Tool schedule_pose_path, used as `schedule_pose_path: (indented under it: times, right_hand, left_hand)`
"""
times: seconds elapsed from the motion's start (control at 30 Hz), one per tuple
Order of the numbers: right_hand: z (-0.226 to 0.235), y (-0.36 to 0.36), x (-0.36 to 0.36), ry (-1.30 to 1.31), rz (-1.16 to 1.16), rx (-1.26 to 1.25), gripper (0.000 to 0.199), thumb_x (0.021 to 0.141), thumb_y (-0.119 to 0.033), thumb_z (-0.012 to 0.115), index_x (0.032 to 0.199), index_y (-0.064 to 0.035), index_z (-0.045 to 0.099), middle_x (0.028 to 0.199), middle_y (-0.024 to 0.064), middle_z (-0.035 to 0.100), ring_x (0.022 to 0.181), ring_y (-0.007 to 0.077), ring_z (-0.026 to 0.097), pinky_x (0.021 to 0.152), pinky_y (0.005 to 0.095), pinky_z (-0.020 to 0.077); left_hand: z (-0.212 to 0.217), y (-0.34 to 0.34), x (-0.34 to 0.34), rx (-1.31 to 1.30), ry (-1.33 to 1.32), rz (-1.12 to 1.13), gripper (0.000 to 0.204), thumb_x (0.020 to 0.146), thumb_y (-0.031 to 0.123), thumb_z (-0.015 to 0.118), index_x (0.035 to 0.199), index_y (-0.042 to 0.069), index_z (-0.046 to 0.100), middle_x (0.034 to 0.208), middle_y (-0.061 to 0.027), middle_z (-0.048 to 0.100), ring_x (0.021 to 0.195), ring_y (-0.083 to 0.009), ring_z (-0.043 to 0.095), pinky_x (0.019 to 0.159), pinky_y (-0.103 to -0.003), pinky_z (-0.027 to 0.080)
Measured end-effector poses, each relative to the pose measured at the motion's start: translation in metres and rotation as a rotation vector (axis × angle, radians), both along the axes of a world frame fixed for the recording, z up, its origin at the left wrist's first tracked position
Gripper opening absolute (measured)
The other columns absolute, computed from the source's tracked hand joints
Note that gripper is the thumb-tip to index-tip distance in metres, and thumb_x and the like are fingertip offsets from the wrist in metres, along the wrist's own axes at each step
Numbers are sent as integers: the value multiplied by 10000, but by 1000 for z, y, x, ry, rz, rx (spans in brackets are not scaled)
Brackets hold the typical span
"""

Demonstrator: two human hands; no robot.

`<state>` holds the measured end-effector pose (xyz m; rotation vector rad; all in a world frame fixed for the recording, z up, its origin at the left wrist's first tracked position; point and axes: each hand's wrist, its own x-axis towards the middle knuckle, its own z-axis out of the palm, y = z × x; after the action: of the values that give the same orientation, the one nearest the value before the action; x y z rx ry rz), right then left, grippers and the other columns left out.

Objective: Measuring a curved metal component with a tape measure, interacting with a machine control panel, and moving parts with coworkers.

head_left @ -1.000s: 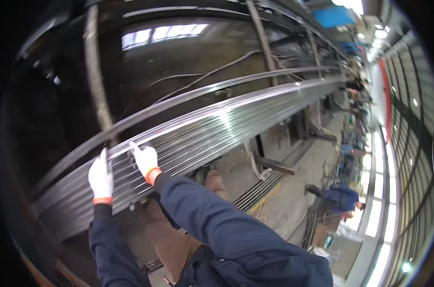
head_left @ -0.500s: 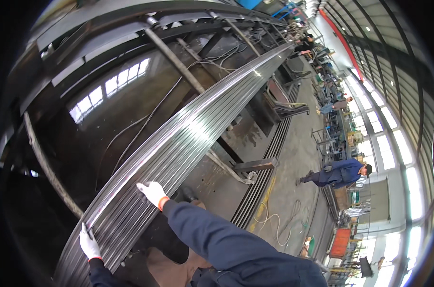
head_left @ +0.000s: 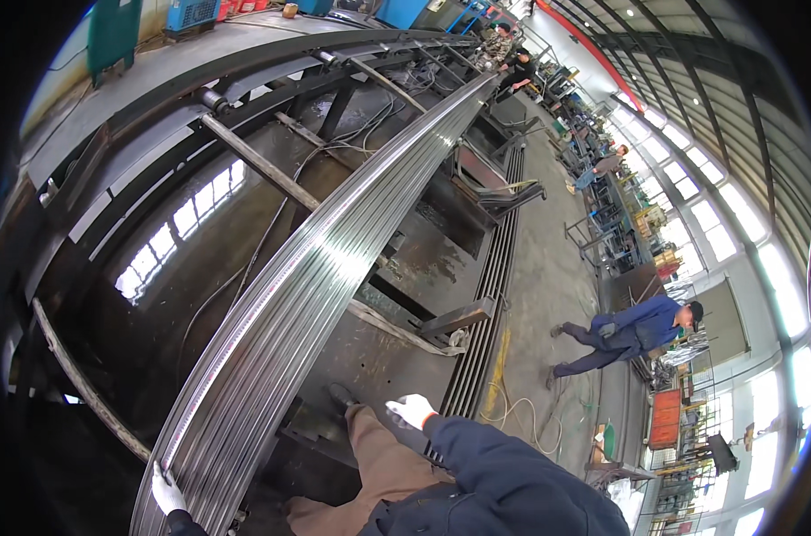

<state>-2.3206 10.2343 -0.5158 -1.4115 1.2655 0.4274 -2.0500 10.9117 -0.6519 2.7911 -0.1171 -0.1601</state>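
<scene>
A long bundle of shiny metal tubes (head_left: 320, 281) runs from the near left to the far end. Along its left edge lies a narrow pale strip with fine marks, apparently a measuring tape (head_left: 210, 371). My left hand (head_left: 166, 490), in a white glove, is closed at the near end of this strip, against the outermost tube; its fingertips are partly hidden. My right hand (head_left: 411, 411), also gloved, hangs in the air to the right of the bundle, above the floor near my leg. Its fingers are loosely bent and apart, with nothing visible in them.
Crossbars (head_left: 260, 161) of a dark steel frame (head_left: 110, 143) support the bundle over a wet, reflecting surface. More long tubes (head_left: 490, 308) lie low at the right. A co-worker in blue (head_left: 638, 323) walks beyond; other people stand farther off. A hose (head_left: 512, 413) lies on the floor.
My right hand has lifted off the tubes and moved right and down. My left hand stays at the bundle's left edge. The view has shifted, and the co-worker in blue has taken a step.
</scene>
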Motion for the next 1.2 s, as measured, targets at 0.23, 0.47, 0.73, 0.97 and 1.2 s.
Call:
schedule_pose_path:
  times: [0.23,0.47,0.73,0.97,1.2]
  right_hand:
    - [22,-17,-75,164,156,-160,326,970,-339,710,983,-15,734,752,49,700,554,106,603,524,271,502]
    - [27,-23,-99,229,321,-183,359,984,-377,685,1019,-28,764,790,49,731,623,118,660,593,277,543]
    - [21,-40,-110,194,318,-222,344,979,-364,694,999,-27,763,807,50,737,657,115,676,605,281,552]
    - [45,-25,-107,263,331,-241,359,979,-386,681,1011,-40,770,785,52,736,642,121,679,609,284,554]
    - [46,-20,-109,248,327,-250,363,974,-380,685,1029,-32,771,817,60,752,669,134,699,640,287,568]
  left_hand:
    - [-10,3,6,11,12,16,485,964,82,643,1439,30,561,857,-231,635,769,-384,624,738,-467,490]
    - [3,-9,11,30,66,62,489,927,21,670,1406,-5,577,956,-256,693,815,-369,664,805,-440,515]
    - [-2,-8,14,-14,90,86,476,916,-1,672,1384,-20,589,1048,-260,712,899,-368,694,860,-417,526]
    - [8,-14,14,-29,92,67,476,909,7,676,1378,-2,596,1066,-267,700,961,-402,690,876,-443,521]
    - [6,-11,14,-24,77,74,461,912,14,679,1367,1,607,1058,-267,705,961,-404,692,871,-447,523]
